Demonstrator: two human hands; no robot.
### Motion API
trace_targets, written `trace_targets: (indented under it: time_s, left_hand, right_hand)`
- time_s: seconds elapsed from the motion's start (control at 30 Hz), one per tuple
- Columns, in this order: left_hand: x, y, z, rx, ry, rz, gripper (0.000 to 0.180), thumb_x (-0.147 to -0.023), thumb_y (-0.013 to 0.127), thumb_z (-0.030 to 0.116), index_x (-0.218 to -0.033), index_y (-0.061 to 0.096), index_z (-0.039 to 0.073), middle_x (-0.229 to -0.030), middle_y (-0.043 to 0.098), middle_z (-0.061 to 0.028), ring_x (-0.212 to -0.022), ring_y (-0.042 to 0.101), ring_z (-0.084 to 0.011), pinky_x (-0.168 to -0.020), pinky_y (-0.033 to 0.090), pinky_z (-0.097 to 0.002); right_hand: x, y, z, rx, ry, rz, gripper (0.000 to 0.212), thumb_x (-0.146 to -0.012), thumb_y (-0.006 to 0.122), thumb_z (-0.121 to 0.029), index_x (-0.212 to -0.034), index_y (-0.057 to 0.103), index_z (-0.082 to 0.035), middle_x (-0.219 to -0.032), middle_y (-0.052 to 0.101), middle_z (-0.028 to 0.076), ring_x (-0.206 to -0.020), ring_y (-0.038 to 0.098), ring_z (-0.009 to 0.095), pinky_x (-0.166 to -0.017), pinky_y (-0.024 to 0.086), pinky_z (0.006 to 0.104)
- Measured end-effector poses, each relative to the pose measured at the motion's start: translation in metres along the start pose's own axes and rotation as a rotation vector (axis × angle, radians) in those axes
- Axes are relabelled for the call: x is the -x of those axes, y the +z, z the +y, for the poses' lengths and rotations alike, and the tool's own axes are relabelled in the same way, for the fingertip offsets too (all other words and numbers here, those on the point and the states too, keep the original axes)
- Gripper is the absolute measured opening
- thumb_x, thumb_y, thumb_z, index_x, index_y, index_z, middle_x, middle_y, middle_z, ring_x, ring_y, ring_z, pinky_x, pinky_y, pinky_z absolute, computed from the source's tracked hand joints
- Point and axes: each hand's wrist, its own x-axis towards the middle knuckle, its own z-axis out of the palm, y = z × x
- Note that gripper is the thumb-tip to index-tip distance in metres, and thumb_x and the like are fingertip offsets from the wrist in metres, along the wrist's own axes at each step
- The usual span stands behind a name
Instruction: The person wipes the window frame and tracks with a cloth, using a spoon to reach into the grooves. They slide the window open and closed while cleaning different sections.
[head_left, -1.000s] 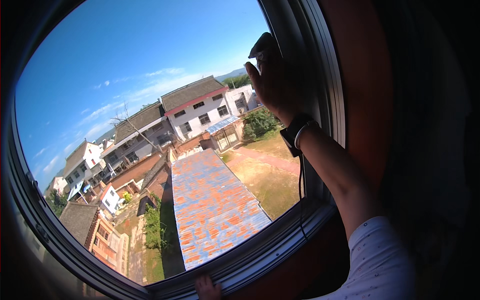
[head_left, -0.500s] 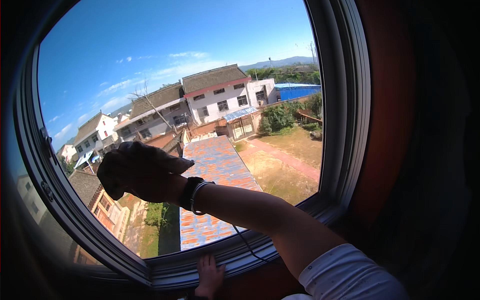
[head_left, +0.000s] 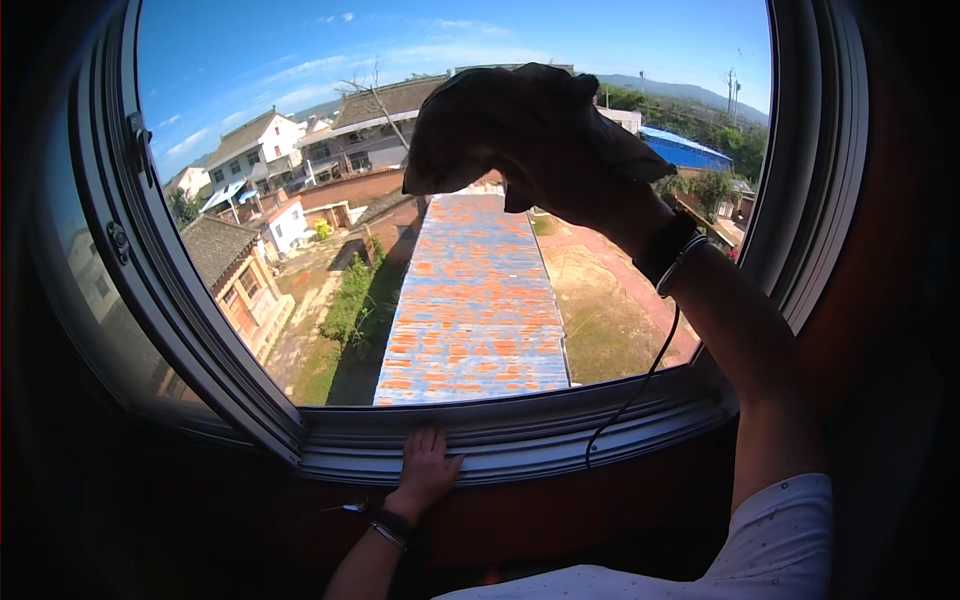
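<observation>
A dark, crumpled cloth (head_left: 490, 115) is bunched in my right hand (head_left: 585, 190), raised in front of the window's upper middle. Against the bright view the fingers are mostly lost in shadow, and I cannot tell whether the cloth touches the pane. A black band and a silver bangle circle that wrist. Lower down, my left hand (head_left: 427, 470) lies with fingers stretched out on the metal window track (head_left: 520, 450) along the bottom of the frame. It holds nothing.
A thin black cord (head_left: 640, 390) hangs from near my right wrist to the track. At left stands a sliding sash frame (head_left: 170, 270) with a latch (head_left: 138, 135). A small shiny object (head_left: 352, 505) lies near my left wrist. Outside, a rusty metal roof (head_left: 475, 300) is below.
My right hand has swept right and up across the window with the cloth. The whole view has shifted and tilted. My left hand stays on the track.
</observation>
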Motion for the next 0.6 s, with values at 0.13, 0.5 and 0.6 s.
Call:
trace_targets:
  time_s: [0.13, 0.5, 0.6]
  left_hand:
    - [-0.009, -0.002, 0.021, 0.084, 0.076, 0.008, 0.063, -0.087, 0.06, 0.041, -0.128, 0.049, -0.005, -0.135, 0.045, -0.0239, -0.129, 0.037, -0.0394, -0.109, 0.026, -0.0516]
    - [-0.013, 0.0, 0.021, 0.001, 0.028, -0.059, 0.07, -0.088, 0.055, 0.045, -0.133, 0.042, -0.008, -0.137, 0.042, -0.0258, -0.13, 0.035, -0.0404, -0.111, 0.022, -0.0539]
    - [-0.007, -0.002, 0.022, -0.057, 0.006, -0.075, 0.073, -0.09, 0.051, 0.048, -0.135, 0.04, -0.009, -0.139, 0.041, -0.0256, -0.131, 0.034, -0.0396, -0.111, 0.021, -0.0536]
  right_hand:
    - [0.041, -0.105, 0.095, 0.206, 0.433, -0.015, 0.019, -0.092, 0.061, -0.02, -0.106, 0.059, -0.006, -0.087, 0.058, 0.011, -0.076, 0.056, 0.026, -0.066, 0.047, 0.0379]
    - [0.012, -0.137, 0.125, 0.988, 0.233, 0.02, 0.033, -0.092, 0.052, -0.009, -0.125, 0.052, -0.005, -0.128, 0.054, 0.014, -0.116, 0.055, 0.03, -0.096, 0.045, 0.0373]
    - [-0.058, -0.094, 0.098, 1.083, 0.17, -0.038, 0.029, -0.089, 0.056, -0.009, -0.118, 0.056, -0.01, -0.119, 0.058, 0.006, -0.112, 0.057, 0.023, -0.089, 0.051, 0.0336]
